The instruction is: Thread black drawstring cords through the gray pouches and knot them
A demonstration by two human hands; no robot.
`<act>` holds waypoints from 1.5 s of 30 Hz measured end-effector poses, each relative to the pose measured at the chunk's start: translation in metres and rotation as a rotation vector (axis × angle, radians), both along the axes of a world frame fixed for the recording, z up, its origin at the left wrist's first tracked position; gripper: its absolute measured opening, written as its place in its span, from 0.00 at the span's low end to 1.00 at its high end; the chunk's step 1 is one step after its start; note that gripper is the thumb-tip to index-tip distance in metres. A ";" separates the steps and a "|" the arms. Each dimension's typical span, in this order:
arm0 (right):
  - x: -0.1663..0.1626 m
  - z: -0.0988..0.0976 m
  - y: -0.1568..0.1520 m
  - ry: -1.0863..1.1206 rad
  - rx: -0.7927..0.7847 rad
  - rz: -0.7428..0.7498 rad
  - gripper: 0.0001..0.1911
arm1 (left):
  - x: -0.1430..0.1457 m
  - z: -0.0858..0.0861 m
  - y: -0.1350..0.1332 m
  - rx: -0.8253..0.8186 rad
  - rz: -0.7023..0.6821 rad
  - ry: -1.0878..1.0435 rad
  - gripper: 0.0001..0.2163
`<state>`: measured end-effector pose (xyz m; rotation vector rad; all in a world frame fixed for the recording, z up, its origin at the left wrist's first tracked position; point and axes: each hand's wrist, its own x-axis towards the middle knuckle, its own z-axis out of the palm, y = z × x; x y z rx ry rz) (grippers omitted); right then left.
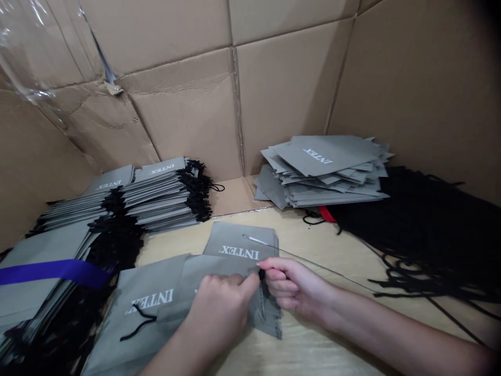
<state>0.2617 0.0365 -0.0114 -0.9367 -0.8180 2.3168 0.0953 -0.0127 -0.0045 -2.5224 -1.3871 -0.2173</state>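
Note:
My left hand [229, 297] is closed over a grey fabric pouch [203, 263], its fingertips at the pouch's right edge; what lies under the fingers is partly hidden. Beside it, my right hand [287, 284] is closed, thumb and forefinger pinching a short black cord [262, 273] bunched between the two hands. Another grey pouch [240, 237] printed INTEX lies flat behind them. Across it rests a thin metal threading needle [258, 241], with a thin line running right from it. Left of my hands lies a grey INTEX pouch [152, 282] with a loose black cord end [141, 326] on it.
Stacks of corded grey pouches [160, 196] stand at the left, one bundle under a purple band [55, 271]. A loose pile of pouches [324, 172] is at the back right, beside a heap of black cords [422, 230] with a red tie [327, 214]. Cardboard walls [289, 83] enclose the table.

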 end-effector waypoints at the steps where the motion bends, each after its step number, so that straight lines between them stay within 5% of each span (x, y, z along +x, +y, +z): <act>1: -0.001 0.000 -0.001 0.024 -0.077 -0.033 0.20 | 0.001 0.000 0.000 -0.017 -0.001 -0.011 0.10; 4: -0.003 -0.001 -0.002 0.042 -0.115 -0.098 0.20 | 0.001 -0.002 0.000 -0.083 0.010 -0.126 0.06; 7: -0.003 -0.002 0.000 -0.029 0.087 -0.098 0.20 | -0.001 -0.005 0.001 -0.174 0.025 -0.340 0.09; 13: 0.013 -0.001 0.006 -0.532 1.201 -0.054 0.20 | -0.007 -0.005 0.009 -0.554 0.038 -0.886 0.13; 15: 0.017 -0.001 0.006 -0.684 1.414 -0.003 0.12 | -0.009 -0.004 0.012 -0.659 0.039 -0.999 0.13; 17: 0.017 -0.002 0.003 -0.733 1.498 0.082 0.16 | -0.009 -0.004 0.014 -0.727 0.033 -1.024 0.13; 21: 0.011 -0.009 -0.001 -0.638 1.494 0.223 0.14 | -0.008 -0.006 0.013 -0.775 0.003 -1.000 0.14; 28: 0.010 -0.017 0.003 -0.276 1.097 0.285 0.15 | -0.007 -0.006 0.012 -0.788 -0.006 -1.030 0.16; 37: 0.015 -0.014 0.016 -0.159 1.021 0.395 0.13 | -0.008 0.001 0.006 -0.765 -0.016 -0.918 0.15; 45: 0.013 -0.020 0.019 -0.126 0.894 0.291 0.24 | -0.018 -0.002 0.015 -0.681 0.112 -0.865 0.16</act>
